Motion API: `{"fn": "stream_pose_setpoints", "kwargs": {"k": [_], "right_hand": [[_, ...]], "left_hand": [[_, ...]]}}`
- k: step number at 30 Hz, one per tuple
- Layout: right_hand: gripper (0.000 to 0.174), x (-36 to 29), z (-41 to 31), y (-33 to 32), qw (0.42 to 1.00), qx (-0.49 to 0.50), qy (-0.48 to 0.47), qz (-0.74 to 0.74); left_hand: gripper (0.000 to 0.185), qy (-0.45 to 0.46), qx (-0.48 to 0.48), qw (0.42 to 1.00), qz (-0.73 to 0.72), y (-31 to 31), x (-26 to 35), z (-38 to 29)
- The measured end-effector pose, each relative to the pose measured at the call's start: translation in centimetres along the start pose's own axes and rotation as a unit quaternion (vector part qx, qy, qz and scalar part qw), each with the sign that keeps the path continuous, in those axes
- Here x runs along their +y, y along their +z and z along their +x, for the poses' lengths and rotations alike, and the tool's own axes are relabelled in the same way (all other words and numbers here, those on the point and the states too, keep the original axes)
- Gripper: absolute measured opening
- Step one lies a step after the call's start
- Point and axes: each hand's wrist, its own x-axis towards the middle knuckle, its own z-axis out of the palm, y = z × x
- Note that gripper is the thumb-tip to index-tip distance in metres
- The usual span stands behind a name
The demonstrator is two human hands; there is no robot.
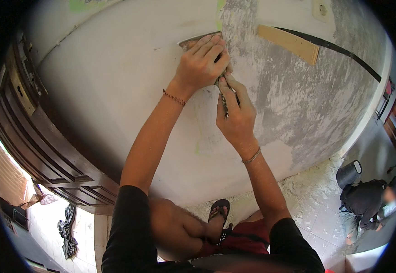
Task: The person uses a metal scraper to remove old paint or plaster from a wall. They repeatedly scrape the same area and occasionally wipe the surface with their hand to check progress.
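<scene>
A scraper with a wide metal blade [188,44] lies against the wall [116,75], its edge by a border between smooth pale paint and patchy grey plaster [273,99]. My left hand [203,63] presses over the blade, fingers spread across its back and hiding much of it. My right hand [237,112] grips the scraper's handle [223,102] just below. Green paint [221,13] shows in a strip above the blade.
On the left stands a dark wooden door [64,153]. A wooden strip [290,44] projects from the wall near a socket [320,11]. Paint flakes [307,186] litter the floor. At right, another person [363,201] crouches beside a dark bucket [348,174].
</scene>
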Motion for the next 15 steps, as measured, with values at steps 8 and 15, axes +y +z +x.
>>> {"fn": "stream_pose_setpoints", "kwargs": {"k": [8,15], "right_hand": [[0.038,0.43,0.46,-0.32,0.999,0.027,-0.043,0.004],[0.038,0.72,0.81,-0.15,1.000,0.000,-0.015,-0.005]], "left_hand": [[0.014,0.025,0.032,0.999,0.024,0.47,-0.13,-0.04],[0.010,0.001,0.010,1.000,0.012,0.49,-0.30,0.44]]}}
